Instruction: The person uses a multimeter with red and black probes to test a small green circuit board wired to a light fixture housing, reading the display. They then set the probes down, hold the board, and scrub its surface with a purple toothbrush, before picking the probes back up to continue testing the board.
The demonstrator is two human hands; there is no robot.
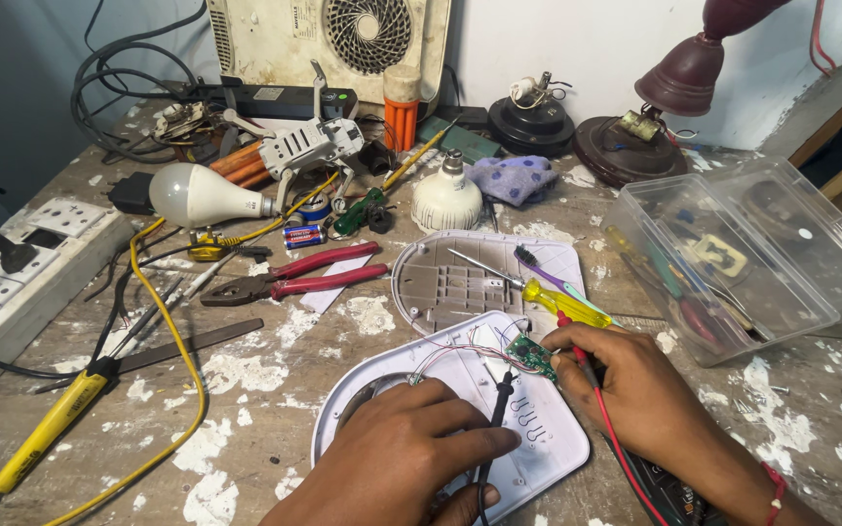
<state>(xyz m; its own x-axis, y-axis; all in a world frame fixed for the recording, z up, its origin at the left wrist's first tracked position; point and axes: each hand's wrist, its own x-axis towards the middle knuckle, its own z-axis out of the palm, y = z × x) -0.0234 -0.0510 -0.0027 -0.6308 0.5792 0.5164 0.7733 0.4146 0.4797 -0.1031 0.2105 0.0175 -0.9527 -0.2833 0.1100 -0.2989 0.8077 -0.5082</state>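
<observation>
Already the white casing (538, 429) near you lies opened, its back cover (440, 282) set farther off. Your left hand (401, 458) pinches the black probe (501, 409); your right hand (635, 380) presses the red probe (577, 356) beside the green circuit board (530, 355). Testing looks underway, reassembly remains.

Left hand (397, 458) low centre, palm down, knuckles up, fingers curled, thumb and index pinched together pointing right. Right hand (635, 385) just to its right, forearm entering from lower right corner, wrist bent, fingers bunched in tight pinch pointing left and down. Red thread around right wrist. Both hands close, fingertips near each other, not touching.
</observation>
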